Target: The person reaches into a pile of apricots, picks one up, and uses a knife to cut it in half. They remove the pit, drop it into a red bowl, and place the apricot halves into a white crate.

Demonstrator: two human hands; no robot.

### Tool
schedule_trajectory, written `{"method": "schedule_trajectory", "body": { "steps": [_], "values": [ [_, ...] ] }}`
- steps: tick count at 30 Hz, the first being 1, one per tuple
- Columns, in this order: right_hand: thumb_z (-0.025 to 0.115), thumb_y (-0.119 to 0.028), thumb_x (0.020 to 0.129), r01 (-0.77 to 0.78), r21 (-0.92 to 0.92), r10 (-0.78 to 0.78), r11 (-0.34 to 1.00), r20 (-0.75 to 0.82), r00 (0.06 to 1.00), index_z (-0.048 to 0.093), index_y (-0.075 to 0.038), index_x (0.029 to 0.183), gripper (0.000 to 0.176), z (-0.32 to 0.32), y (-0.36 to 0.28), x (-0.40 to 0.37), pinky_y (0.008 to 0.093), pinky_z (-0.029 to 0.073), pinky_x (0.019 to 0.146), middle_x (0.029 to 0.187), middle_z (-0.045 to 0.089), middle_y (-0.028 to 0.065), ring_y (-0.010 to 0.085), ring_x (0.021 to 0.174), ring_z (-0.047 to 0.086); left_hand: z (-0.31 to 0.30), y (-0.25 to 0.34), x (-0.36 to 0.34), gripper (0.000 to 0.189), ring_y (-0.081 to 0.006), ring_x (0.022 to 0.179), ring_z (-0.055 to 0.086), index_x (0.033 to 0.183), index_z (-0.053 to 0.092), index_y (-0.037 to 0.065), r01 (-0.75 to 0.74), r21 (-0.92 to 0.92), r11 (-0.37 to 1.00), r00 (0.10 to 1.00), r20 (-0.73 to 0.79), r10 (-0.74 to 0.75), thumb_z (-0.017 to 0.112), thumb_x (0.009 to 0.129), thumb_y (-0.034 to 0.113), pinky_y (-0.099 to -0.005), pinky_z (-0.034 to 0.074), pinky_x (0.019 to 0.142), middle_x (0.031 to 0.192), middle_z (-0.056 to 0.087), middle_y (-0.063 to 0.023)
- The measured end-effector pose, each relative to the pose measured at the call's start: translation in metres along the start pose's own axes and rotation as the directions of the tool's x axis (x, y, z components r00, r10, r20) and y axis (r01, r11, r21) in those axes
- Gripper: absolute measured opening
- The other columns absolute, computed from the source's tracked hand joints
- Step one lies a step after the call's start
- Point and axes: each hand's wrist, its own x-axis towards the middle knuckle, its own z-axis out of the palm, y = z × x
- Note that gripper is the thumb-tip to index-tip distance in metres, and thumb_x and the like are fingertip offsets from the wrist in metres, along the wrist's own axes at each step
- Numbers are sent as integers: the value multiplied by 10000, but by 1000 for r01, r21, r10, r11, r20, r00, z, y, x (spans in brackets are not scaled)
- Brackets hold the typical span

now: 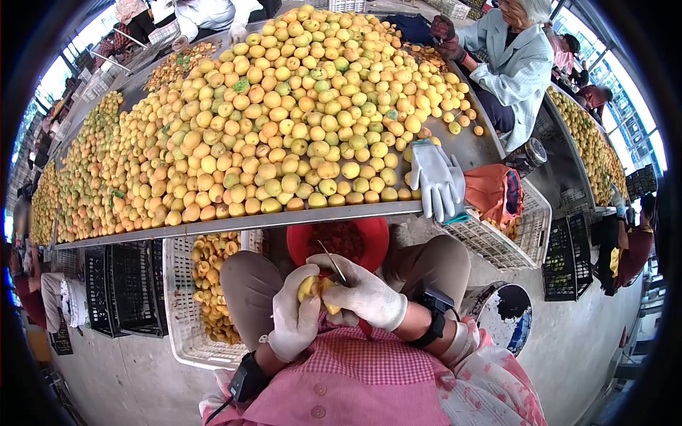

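Both my hands wear white knit gloves and meet over my lap. My left hand (295, 316) is closed around a yellow apricot (310, 287), which looks cut open, with brownish flesh showing between the hands. In my right hand (369, 297) is a knife (331, 260), its thin blade pointing up and away from me and a bit of red handle below the palm. The right fingers also press against a piece of the apricot. Just beyond the hands stands a red basin (378, 241) with dark reddish bits inside.
A metal table (284, 216) bears a large heap of apricots (284, 121). Grey gloves (437, 181) hang over its edge. Left of my knees stands a white crate (177, 312) of apricot halves (213, 284); another white crate (497, 245) is at right, near a bucket (504, 316). Co-workers sit across.
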Motion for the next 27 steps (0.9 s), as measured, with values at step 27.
{"method": "schedule_trajectory", "body": {
  "steps": [27],
  "values": [
    [403,53,887,586,12,-586,810,66,808,159,-37,1525,690,114,-65,86,201,442,465,851,658,156,111,490,560,-63,-13,-42,447,-55,759,528,1268,467,43,407,-727,552,834,50,-550,672,872,17,-199,446,655,949,564,7]
  ]
}}
